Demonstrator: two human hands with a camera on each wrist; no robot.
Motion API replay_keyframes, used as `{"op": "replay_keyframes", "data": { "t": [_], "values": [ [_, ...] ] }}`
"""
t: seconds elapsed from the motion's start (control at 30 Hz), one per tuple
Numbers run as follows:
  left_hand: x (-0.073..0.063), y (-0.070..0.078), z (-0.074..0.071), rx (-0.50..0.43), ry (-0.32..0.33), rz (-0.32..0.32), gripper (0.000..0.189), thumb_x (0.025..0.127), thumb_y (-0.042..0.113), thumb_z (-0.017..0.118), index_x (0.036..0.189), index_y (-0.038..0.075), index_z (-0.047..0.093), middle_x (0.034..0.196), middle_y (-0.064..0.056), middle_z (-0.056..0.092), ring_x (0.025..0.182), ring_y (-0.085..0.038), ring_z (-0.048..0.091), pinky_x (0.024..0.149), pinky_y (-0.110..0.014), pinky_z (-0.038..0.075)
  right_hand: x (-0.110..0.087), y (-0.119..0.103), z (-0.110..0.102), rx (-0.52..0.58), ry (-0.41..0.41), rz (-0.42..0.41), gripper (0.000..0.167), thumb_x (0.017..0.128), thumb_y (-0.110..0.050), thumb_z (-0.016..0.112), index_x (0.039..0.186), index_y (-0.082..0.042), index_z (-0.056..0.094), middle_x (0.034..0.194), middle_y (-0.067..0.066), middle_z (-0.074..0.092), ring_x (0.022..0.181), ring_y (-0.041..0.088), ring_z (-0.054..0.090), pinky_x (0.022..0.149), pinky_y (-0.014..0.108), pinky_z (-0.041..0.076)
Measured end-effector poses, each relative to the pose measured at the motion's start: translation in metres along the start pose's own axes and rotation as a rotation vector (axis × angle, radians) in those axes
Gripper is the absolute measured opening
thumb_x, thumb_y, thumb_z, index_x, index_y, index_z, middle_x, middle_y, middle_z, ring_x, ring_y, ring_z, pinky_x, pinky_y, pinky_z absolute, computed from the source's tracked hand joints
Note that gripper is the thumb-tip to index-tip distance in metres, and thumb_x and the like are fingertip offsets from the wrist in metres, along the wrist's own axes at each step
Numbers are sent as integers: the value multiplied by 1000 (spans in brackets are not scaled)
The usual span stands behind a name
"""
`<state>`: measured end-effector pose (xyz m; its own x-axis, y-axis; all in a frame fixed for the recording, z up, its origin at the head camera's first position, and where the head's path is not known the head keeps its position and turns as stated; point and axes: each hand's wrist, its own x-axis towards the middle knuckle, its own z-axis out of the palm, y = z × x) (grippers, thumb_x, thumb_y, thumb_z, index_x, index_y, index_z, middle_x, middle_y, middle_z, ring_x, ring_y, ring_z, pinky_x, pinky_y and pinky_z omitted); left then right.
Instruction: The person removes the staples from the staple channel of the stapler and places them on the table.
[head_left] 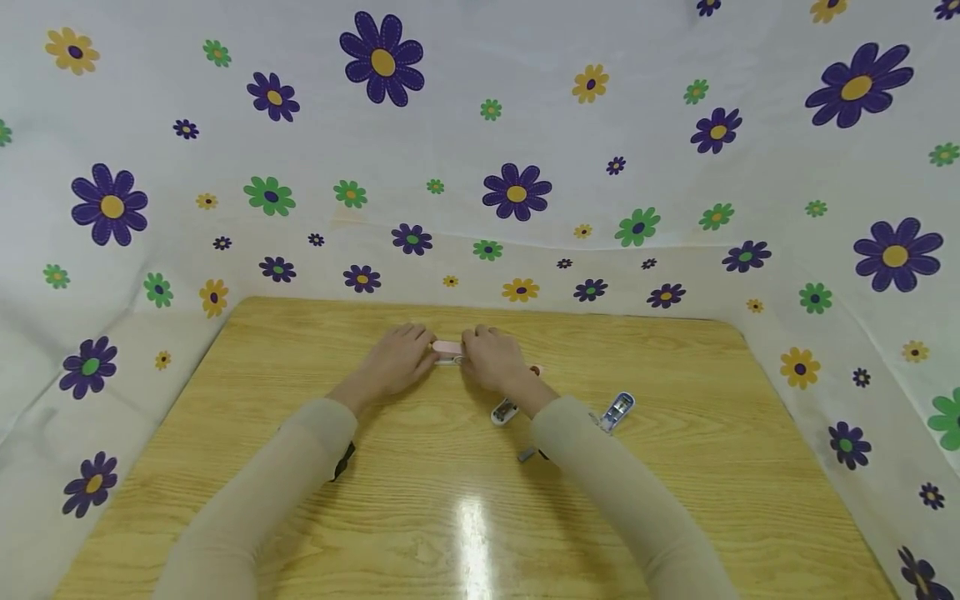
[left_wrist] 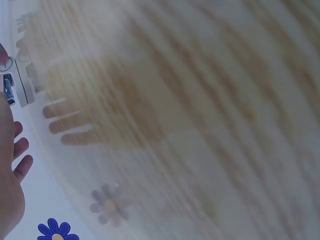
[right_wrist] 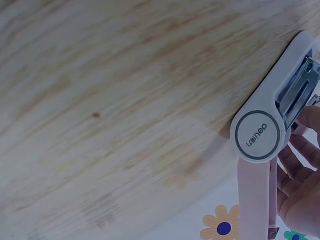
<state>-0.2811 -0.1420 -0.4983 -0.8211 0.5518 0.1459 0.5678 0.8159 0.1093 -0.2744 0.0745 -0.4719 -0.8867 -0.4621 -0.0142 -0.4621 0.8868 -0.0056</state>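
Observation:
Both hands work on a pink and white stapler (head_left: 447,347) near the back of the table. My left hand (head_left: 397,358) pinches its left end; in the left wrist view, several of that hand's fingers (left_wrist: 21,147) extend loosely past it. Around the right end, the right hand (head_left: 495,358) has its fingers curled. A second pink and white stapler (right_wrist: 257,137), swung open at its round pivot, lies under the right wrist, partly hidden in the head view. To the right of that forearm is a blue and white stapler (head_left: 618,412).
A small grey bar (head_left: 527,455) lies beside the right sleeve. The glossy wooden table (head_left: 420,517) meets a white flower-printed cloth (head_left: 450,142) at its back and sides.

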Motion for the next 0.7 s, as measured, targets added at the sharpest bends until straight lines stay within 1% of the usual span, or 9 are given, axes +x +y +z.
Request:
{"op": "replay_keyframes", "data": {
  "t": [0.17, 0.33, 0.43, 0.57, 0.7],
  "values": [
    [-6, 0, -1, 22, -9, 20, 33, 112, 36, 51, 126, 8, 61, 123, -12, 65, 117, -29, 62, 108, -48, 52, -3, -4, 1, -25, 2, -5, 26, 107, -34, 61, 124, -14, 64, 109, 7, 67, 94, 24, 66, 74, 37, 59],
    [-12, 2, -2, 45, -4, 42, 31, 111, 36, 52, 121, 8, 63, 116, -10, 66, 108, -27, 61, 100, -46, 54, -7, -7, -1, -35, -29, -20, 29, 108, -36, 61, 129, -16, 64, 113, 6, 69, 98, 24, 67, 74, 37, 60],
    [-16, 5, -5, 35, 8, 53, 28, 110, 35, 54, 117, 9, 62, 112, -9, 66, 104, -25, 61, 94, -44, 54, -10, -8, -2, -43, -32, -28, 31, 108, -36, 61, 132, -17, 64, 115, 6, 69, 100, 24, 68, 75, 37, 60],
    [-23, 9, -6, 19, 26, 63, 25, 109, 35, 56, 111, 11, 61, 108, -7, 65, 100, -24, 60, 88, -42, 53, -14, -11, -4, -65, -13, -58, 31, 108, -35, 61, 133, -17, 64, 114, 6, 70, 99, 23, 68, 75, 37, 61],
    [-34, 11, -6, 4, 13, 52, 25, 109, 36, 57, 108, 12, 61, 105, -5, 65, 97, -23, 60, 88, -43, 54, -19, -14, -6, -46, -23, -104, 29, 109, -33, 60, 133, -18, 64, 114, 6, 69, 98, 23, 67, 73, 36, 59]
  ]
}}
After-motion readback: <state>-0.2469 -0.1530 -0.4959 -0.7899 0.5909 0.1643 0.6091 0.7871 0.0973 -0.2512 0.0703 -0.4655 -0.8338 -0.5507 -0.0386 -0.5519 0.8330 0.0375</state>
